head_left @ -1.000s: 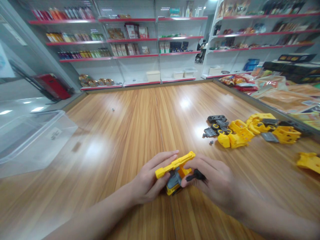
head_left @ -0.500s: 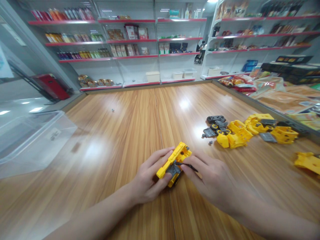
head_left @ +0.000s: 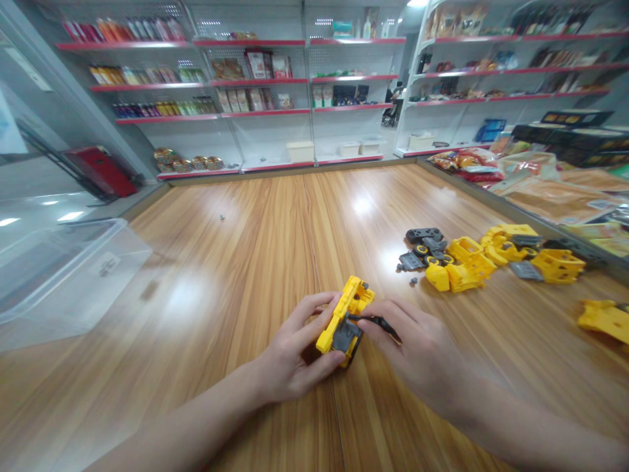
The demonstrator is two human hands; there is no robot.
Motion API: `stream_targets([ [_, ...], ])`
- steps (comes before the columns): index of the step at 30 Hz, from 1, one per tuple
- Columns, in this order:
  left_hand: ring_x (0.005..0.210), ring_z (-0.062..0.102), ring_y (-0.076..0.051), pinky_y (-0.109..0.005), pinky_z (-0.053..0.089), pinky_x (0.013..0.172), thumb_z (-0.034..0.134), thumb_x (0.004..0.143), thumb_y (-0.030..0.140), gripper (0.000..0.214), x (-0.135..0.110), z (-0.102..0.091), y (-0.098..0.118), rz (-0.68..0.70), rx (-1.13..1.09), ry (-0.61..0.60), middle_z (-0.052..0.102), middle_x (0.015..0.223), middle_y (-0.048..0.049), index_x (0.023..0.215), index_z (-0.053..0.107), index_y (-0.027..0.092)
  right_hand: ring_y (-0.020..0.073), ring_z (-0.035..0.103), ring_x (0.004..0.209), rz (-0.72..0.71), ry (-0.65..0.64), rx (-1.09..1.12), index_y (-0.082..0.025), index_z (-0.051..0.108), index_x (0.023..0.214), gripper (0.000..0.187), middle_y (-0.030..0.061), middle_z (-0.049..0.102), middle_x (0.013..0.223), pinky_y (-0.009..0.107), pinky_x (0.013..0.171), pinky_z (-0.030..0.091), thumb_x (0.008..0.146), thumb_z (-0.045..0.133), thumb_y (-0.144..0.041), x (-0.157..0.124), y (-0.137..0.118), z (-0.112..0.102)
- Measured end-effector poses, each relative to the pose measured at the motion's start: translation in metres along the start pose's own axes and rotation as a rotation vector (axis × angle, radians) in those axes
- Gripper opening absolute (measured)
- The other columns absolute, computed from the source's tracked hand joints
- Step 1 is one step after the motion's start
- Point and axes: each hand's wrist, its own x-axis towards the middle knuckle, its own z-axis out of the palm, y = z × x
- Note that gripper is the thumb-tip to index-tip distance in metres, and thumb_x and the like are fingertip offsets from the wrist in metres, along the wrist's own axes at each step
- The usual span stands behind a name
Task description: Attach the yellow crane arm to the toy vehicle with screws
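My left hand [head_left: 299, 351] grips a yellow and grey toy construction vehicle [head_left: 348, 311] from its left side, thumb at the near end and fingers along the far side. The toy is held tilted just above or on the wooden table; I cannot tell which. My right hand [head_left: 415, 341] is closed around a black screwdriver [head_left: 386, 324], pinched between thumb and fingers. Its thin dark shaft points left into the toy's side, beside the grey part. The tip is hidden in the toy.
Loose yellow toy parts [head_left: 472, 269] and grey wheeled pieces [head_left: 425, 249] lie to the right, with another yellow part [head_left: 607, 319] at the far right. A clear plastic bin [head_left: 108, 262] stands left. Packaged goods [head_left: 540, 180] lie beyond the table's right edge.
The toy has turned slightly more upright and shifted a little right in my left hand. My right hand has tilted, so more of the screwdriver's black handle shows.
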Motion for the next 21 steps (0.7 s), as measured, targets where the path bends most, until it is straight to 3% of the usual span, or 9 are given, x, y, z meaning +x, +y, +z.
stream_targets([
  [5, 0.140, 0.031, -0.036, -0.055, 0.036, 0.112, 0.058, 0.086, 0.016, 0.075, -0.002, 0.000, 0.000, -0.004, 0.042, -0.057, 0.030, 0.151, -0.0234, 0.153, 0.025, 0.014, 0.0169, 0.061, 0.079, 0.016, 0.024, -0.025, -0.018, 0.059, 0.096, 0.009, 0.0048, 0.061, 0.087, 0.029, 0.067, 0.050, 0.097, 0.051, -0.021, 0.005, -0.002, -0.003],
  [9, 0.134, 0.038, -0.034, -0.053, 0.042, 0.107, 0.059, 0.086, 0.013, 0.069, -0.005, 0.002, -0.004, 0.005, 0.071, -0.013, 0.038, 0.143, -0.0216, 0.150, 0.033, 0.016, 0.0178, 0.060, 0.084, 0.015, 0.032, 0.018, -0.017, 0.060, 0.098, 0.010, 0.0072, 0.055, 0.093, 0.030, 0.069, 0.052, 0.096, 0.050, -0.017, 0.005, -0.002, -0.004],
  [16, 0.120, 0.050, -0.028, -0.046, 0.050, 0.096, 0.061, 0.085, 0.008, 0.064, -0.007, 0.007, -0.010, 0.017, 0.070, 0.072, 0.049, 0.129, -0.0195, 0.145, 0.043, 0.017, 0.0199, 0.055, 0.104, 0.002, -0.045, 0.131, -0.016, 0.055, 0.119, 0.033, 0.0124, 0.051, 0.112, 0.035, 0.087, 0.052, 0.091, 0.043, -0.005, -0.001, -0.001, -0.004],
  [21, 0.114, 0.056, -0.026, -0.042, 0.053, 0.091, 0.064, 0.082, 0.004, 0.060, -0.003, 0.006, -0.008, 0.038, 0.060, 0.140, 0.055, 0.123, -0.0186, 0.139, 0.050, 0.015, 0.0158, 0.060, 0.084, 0.127, 0.074, 0.183, -0.020, 0.061, 0.106, 0.013, 0.0043, 0.063, 0.092, 0.030, 0.075, 0.052, 0.094, 0.055, -0.019, 0.003, 0.006, -0.006],
])
